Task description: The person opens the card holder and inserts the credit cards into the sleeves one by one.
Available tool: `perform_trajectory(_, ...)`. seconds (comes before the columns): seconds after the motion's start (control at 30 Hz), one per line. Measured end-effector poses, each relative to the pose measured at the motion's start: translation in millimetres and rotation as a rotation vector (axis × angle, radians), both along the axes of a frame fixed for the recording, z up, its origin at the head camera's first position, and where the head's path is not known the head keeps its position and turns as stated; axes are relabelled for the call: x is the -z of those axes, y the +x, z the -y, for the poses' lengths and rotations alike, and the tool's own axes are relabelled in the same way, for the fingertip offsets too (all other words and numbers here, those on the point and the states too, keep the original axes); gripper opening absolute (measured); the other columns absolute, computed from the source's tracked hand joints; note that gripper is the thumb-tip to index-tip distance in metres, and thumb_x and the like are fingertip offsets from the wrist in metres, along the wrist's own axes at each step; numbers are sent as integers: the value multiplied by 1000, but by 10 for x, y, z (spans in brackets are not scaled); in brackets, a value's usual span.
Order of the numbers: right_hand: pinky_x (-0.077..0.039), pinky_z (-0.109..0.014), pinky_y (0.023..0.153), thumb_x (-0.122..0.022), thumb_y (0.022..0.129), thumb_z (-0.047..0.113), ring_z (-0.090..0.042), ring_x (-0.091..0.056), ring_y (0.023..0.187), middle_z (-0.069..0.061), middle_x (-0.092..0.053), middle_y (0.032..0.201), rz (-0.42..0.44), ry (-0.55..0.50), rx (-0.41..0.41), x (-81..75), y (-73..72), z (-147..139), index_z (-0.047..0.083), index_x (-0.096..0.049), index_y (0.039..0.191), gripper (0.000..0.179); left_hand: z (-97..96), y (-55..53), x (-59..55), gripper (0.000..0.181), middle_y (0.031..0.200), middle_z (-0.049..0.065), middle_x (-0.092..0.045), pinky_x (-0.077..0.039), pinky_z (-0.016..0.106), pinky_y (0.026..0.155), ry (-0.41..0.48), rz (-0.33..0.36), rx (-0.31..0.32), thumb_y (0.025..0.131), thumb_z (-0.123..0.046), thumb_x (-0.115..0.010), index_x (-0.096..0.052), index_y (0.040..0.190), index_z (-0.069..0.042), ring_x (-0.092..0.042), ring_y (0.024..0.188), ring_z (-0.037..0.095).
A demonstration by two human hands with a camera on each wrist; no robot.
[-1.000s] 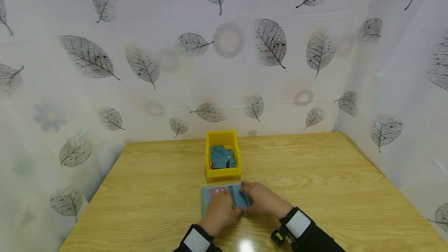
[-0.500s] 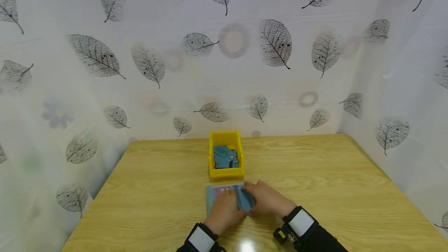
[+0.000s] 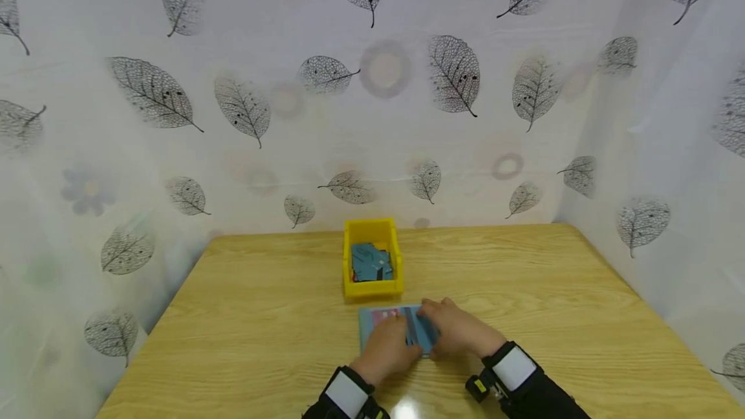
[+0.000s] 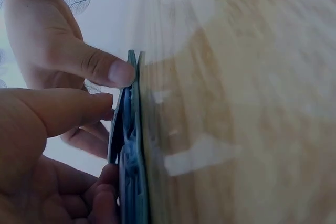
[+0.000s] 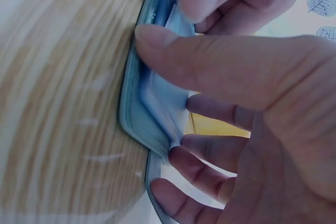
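A flat light-blue board (image 3: 365, 328) with a pink picture and dark strips lies on the table. Toward its right side is a blue panel (image 3: 427, 332), its surface tilted up from the board's rim in the right wrist view. My right hand (image 3: 462, 330) grips this panel, thumb at the near edge and fingers at the far side. My left hand (image 3: 387, 344) bends over the board's middle and hides part of it; its thumb and curled fingers hold the layered edge in the left wrist view. Exactly which layer the left fingers hold is hard to see.
A yellow bin (image 3: 374, 290) stands just behind the board, with several blue-grey flat pieces (image 3: 369, 262) inside. The wooden table (image 3: 262, 315) meets a leaf-printed curtain (image 3: 268, 167) at the back and sides.
Both hands and the board have shifted a little to the right relative to the yellow bin. Their hold looks the same, and the bin has stayed put.
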State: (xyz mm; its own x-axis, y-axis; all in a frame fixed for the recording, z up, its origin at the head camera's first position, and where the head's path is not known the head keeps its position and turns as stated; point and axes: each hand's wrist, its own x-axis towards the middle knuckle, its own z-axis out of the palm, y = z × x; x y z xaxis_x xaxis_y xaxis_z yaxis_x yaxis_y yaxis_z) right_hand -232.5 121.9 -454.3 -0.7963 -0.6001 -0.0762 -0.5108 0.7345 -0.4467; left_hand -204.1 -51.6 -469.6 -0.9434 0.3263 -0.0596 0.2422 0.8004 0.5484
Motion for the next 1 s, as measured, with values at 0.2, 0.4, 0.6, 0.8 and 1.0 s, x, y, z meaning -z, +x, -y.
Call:
perform_trajectory(0.2, -46, -52, 90, -89, 65, 12, -41, -46, 118, -23, -44, 143, 30, 22, 10, 0, 30, 31, 1, -56, 128, 72, 240, -23, -94, 38, 91, 3, -64, -48, 35, 77, -48, -59, -15, 77, -24, -81, -67, 106, -3, -56, 83, 16)
perform_trajectory(0.4, -43, -57, 94, -89, 65, 15, -47, -41, 125, -24, -43, 141, 66, -6, 17, -38, 33, 20, 3, -52, 135, 80, 398, -14, -31, 39, 81, 1, -54, -38, 29, 66, -116, -223, -34, 69, -22, -83, -72, 103, -5, -46, 75, 17)
perform_trajectory(0.6, -42, -59, 92, -87, 70, 22, -43, -45, 119, -22, -48, 134, 17, -60, -2, -36, -16, 8, 2, -52, 134, 76, 404, -13, -35, 46, 88, 4, -55, -42, 32, 69, -88, -201, -50, 71, -23, -85, -71, 111, -4, -49, 79, 18)
perform_trajectory(0.8, -48, -51, 85, -71, 89, 18, -37, -54, 109, -25, -42, 138, 167, -358, 19, -117, -20, 30, -1, -46, 137, 58, 418, -8, -58, 47, 87, 2, -53, -40, 31, 67, -82, -193, -37, 72, -24, -85, -71, 112, -6, -48, 77, 17)
perform_trajectory(1.0, -52, -43, 81, -61, 97, 19, -33, -60, 109, -28, -44, 138, 406, -593, 37, -168, 31, 132, 1, -35, 145, 58, 451, -23, -30, 43, 88, 2, -54, -42, 32, 68, -41, -191, -20, 75, -21, -83, -71, 112, -3, -50, 78, 17)
